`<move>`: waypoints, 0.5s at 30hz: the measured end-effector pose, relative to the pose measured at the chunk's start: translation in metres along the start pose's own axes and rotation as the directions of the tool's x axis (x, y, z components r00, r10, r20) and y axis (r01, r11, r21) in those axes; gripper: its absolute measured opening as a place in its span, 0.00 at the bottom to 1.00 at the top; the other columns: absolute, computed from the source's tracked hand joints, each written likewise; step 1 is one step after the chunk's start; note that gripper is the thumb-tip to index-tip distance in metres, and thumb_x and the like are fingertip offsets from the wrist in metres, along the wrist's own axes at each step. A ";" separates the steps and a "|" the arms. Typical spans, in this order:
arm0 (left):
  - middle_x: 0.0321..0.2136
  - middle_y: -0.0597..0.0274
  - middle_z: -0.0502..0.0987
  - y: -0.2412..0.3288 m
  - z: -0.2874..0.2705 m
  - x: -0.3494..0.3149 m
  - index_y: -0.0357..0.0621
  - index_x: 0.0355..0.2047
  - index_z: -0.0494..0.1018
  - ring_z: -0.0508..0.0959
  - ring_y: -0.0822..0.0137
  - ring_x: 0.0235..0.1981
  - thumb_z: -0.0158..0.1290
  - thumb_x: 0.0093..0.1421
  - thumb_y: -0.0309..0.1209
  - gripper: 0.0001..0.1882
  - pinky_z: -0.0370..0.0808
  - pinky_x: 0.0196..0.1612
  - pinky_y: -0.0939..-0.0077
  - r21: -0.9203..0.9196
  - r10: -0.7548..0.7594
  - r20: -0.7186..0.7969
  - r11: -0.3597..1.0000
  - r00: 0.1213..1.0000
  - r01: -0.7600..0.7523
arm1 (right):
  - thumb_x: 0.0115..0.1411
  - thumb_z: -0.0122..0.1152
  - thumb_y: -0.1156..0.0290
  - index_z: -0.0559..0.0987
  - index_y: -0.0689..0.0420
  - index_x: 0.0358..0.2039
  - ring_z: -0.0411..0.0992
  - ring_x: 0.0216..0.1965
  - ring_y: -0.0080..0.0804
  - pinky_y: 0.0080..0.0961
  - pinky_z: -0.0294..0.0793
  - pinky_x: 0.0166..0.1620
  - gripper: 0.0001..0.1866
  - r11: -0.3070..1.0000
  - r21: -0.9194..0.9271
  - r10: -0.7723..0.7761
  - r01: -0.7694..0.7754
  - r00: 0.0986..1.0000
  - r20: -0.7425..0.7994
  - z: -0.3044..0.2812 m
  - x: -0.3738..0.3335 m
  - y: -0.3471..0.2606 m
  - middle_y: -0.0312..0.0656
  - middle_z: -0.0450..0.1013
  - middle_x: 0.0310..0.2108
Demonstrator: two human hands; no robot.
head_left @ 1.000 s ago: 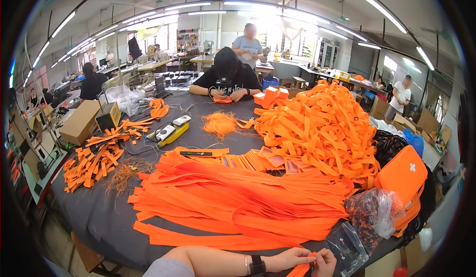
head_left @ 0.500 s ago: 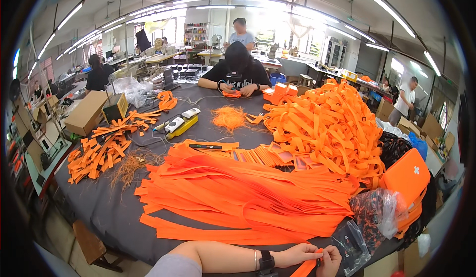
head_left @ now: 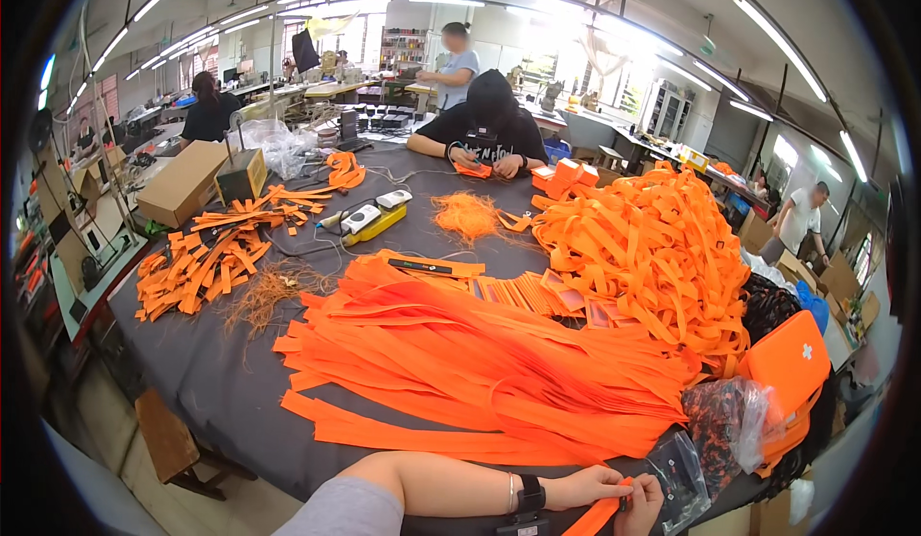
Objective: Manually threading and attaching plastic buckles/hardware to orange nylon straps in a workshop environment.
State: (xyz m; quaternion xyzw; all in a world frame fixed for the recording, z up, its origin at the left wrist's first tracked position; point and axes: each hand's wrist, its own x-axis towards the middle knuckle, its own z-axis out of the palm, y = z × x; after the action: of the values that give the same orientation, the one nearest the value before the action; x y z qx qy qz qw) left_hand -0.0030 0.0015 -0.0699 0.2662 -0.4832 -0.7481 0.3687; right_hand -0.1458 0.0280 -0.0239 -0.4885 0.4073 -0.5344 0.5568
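At the lower edge, my left hand [head_left: 597, 485] comes in on a bare forearm with a black wrist strap. Its fingers pinch the end of an orange webbing strip [head_left: 595, 517]. Close against it, my right hand [head_left: 643, 507] grips the same strip, thumb and fingers closed. A small dark piece shows between the hands, too small to name. The strip hangs down toward the lower edge. Just beyond my hands lies a large pile of long flat orange strips [head_left: 460, 373]. A clear plastic bag [head_left: 679, 478] with dark contents rests right of my right hand.
Looped orange webbing [head_left: 643, 258] is heaped at right, near an orange pouch with a white cross [head_left: 787, 363]. Short orange strips [head_left: 206, 263], a cardboard box [head_left: 185, 181] and a yellow power strip [head_left: 377, 224] lie at left. A co-worker [head_left: 484, 133] handles orange pieces across the table.
The view has swung slightly, so the table scene sits a little further right. My hands still hold the strip in nearly the same pose. The standing person at the back has turned.
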 end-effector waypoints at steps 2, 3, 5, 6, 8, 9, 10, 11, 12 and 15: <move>0.19 0.77 0.59 0.005 0.005 -0.005 0.46 0.29 0.71 0.54 0.83 0.19 0.50 0.63 0.45 0.16 0.52 0.21 0.86 -0.046 0.000 -0.020 0.999 1.000 -0.001 | 0.61 0.53 0.75 0.70 0.59 0.26 0.64 0.28 0.18 0.14 0.64 0.33 0.06 0.995 -0.086 -0.051 0.054 0.998 0.037 0.002 0.000 -0.006 0.33 0.67 0.26; 0.20 0.77 0.59 0.008 0.006 -0.007 0.46 0.29 0.71 0.55 0.83 0.19 0.50 0.63 0.45 0.16 0.52 0.21 0.86 -0.055 0.003 -0.011 0.998 1.000 -0.004 | 0.61 0.53 0.75 0.70 0.59 0.26 0.64 0.28 0.18 0.13 0.64 0.33 0.06 0.988 -0.129 -0.076 0.082 0.996 0.054 0.004 0.000 -0.010 0.33 0.67 0.26; 0.20 0.77 0.60 0.013 0.006 -0.010 0.46 0.30 0.72 0.55 0.82 0.20 0.50 0.63 0.46 0.16 0.53 0.22 0.86 -0.069 0.019 -0.003 0.997 1.000 -0.019 | 0.61 0.53 0.75 0.70 0.58 0.26 0.63 0.28 0.17 0.12 0.62 0.31 0.07 0.995 -0.079 -0.057 0.060 0.998 0.035 0.005 0.001 -0.008 0.32 0.66 0.25; 0.20 0.77 0.60 0.011 0.005 -0.009 0.45 0.30 0.72 0.55 0.83 0.20 0.50 0.63 0.46 0.16 0.53 0.22 0.86 -0.059 0.007 -0.010 0.998 1.000 -0.007 | 0.61 0.53 0.75 0.70 0.58 0.25 0.63 0.28 0.16 0.12 0.62 0.31 0.07 0.997 -0.059 -0.039 0.040 0.999 0.032 0.005 0.001 -0.008 0.32 0.66 0.25; 0.21 0.76 0.61 0.006 0.003 -0.006 0.44 0.31 0.72 0.56 0.83 0.21 0.50 0.63 0.45 0.17 0.54 0.23 0.86 -0.044 -0.013 -0.024 0.999 1.000 0.012 | 0.61 0.53 0.75 0.70 0.58 0.25 0.63 0.27 0.16 0.11 0.61 0.30 0.07 0.998 -0.053 -0.013 0.014 1.000 0.027 0.007 0.001 -0.009 0.31 0.66 0.25; 0.21 0.76 0.62 0.007 0.002 -0.005 0.44 0.31 0.72 0.57 0.83 0.21 0.50 0.63 0.45 0.17 0.55 0.24 0.85 -0.030 -0.022 -0.022 0.999 1.000 0.021 | 0.61 0.53 0.76 0.70 0.58 0.25 0.62 0.27 0.16 0.12 0.61 0.30 0.07 0.998 -0.066 -0.006 0.008 1.000 0.025 0.008 -0.001 -0.013 0.31 0.65 0.25; 0.22 0.76 0.62 0.008 0.001 -0.005 0.43 0.31 0.72 0.57 0.82 0.22 0.50 0.63 0.45 0.17 0.56 0.25 0.85 -0.016 -0.030 -0.020 0.999 0.999 0.030 | 0.61 0.53 0.76 0.70 0.58 0.25 0.62 0.27 0.16 0.12 0.61 0.30 0.07 0.997 -0.079 0.001 0.001 1.000 0.024 0.009 -0.001 -0.015 0.31 0.65 0.25; 0.22 0.76 0.63 0.008 0.002 -0.006 0.43 0.31 0.72 0.58 0.82 0.23 0.50 0.63 0.45 0.17 0.57 0.25 0.84 -0.007 -0.043 -0.020 0.999 0.999 0.043 | 0.61 0.53 0.75 0.70 0.58 0.25 0.62 0.26 0.15 0.12 0.61 0.30 0.07 0.995 -0.100 -0.016 0.019 0.999 0.030 0.010 -0.002 -0.015 0.30 0.65 0.25; 0.22 0.76 0.63 0.005 0.001 -0.006 0.42 0.30 0.72 0.59 0.82 0.23 0.51 0.63 0.44 0.17 0.58 0.26 0.84 -0.003 -0.010 -0.026 1.000 1.000 0.010 | 0.61 0.53 0.75 0.70 0.58 0.25 0.62 0.26 0.15 0.12 0.61 0.30 0.07 0.992 -0.121 -0.033 0.037 0.999 0.038 0.011 -0.002 -0.015 0.30 0.65 0.25; 0.23 0.75 0.65 0.004 0.001 -0.007 0.41 0.30 0.72 0.61 0.81 0.25 0.51 0.63 0.42 0.16 0.61 0.29 0.84 0.043 0.027 -0.039 0.999 0.999 -0.025 | 0.61 0.53 0.76 0.71 0.59 0.27 0.62 0.26 0.15 0.12 0.61 0.30 0.05 0.993 -0.112 -0.033 0.039 0.998 0.054 0.009 -0.003 -0.011 0.30 0.66 0.26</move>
State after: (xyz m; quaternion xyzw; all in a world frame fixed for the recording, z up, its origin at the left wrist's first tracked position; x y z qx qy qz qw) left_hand 0.0016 0.0069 -0.0650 0.2823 -0.4950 -0.7275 0.3820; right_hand -0.1394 0.0324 -0.0115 -0.5402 0.4135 -0.5074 0.5289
